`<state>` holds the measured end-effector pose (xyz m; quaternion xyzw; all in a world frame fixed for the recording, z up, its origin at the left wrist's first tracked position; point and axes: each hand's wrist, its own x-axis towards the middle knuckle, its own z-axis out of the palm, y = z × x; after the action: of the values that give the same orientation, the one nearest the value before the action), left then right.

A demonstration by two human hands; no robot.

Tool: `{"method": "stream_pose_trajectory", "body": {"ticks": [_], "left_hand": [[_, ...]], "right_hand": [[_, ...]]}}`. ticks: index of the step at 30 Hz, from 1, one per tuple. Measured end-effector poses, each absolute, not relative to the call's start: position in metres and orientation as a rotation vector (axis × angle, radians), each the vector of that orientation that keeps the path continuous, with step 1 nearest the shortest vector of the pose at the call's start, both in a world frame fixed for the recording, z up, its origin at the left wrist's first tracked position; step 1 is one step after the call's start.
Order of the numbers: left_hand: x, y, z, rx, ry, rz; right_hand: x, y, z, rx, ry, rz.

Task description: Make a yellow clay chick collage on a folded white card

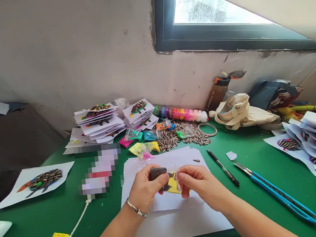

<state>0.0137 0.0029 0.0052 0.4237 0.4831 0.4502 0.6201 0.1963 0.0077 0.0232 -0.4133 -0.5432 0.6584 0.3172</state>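
Observation:
Above a stack of white paper (170, 227) my two hands are close together. My left hand (150, 184) is closed round a dark lump of clay (157, 171). Between the hands is a yellow packet (173, 183) with dark patches and a clear plastic edge. My right hand (193, 179) pinches its clear edge. A thin pointed thing shows below my right fingers, too small to name. One sunflower seed (196, 161) lies on the paper, up and right of my hands.
Behind the paper lie a seed pile (167, 139), clay packets (142, 148) and card stacks (101, 121). A pen (223, 167) and a blue tool (280, 192) lie right. A seed picture (37, 183) and a cable (76, 226) are left. A bottle (217, 90) stands by the wall.

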Motion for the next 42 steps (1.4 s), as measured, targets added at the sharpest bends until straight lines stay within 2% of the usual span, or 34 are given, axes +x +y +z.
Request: {"method": "stream_pose_trajectory", "body": {"ticks": [24, 33, 42], "left_hand": [[0.017, 0.0, 0.003, 0.773, 1.029, 1.079], [0.018, 0.0, 0.016, 0.706, 0.988, 1.018], [0.019, -0.001, 0.005, 0.85, 1.049, 1.066]], "right_hand": [[0.196, 0.003, 0.023, -1.005, -1.477, 1.826], [0.194, 0.002, 0.017, -0.997, -1.41, 1.822], [0.188, 0.001, 0.009, -1.114, -1.418, 1.662]]}}
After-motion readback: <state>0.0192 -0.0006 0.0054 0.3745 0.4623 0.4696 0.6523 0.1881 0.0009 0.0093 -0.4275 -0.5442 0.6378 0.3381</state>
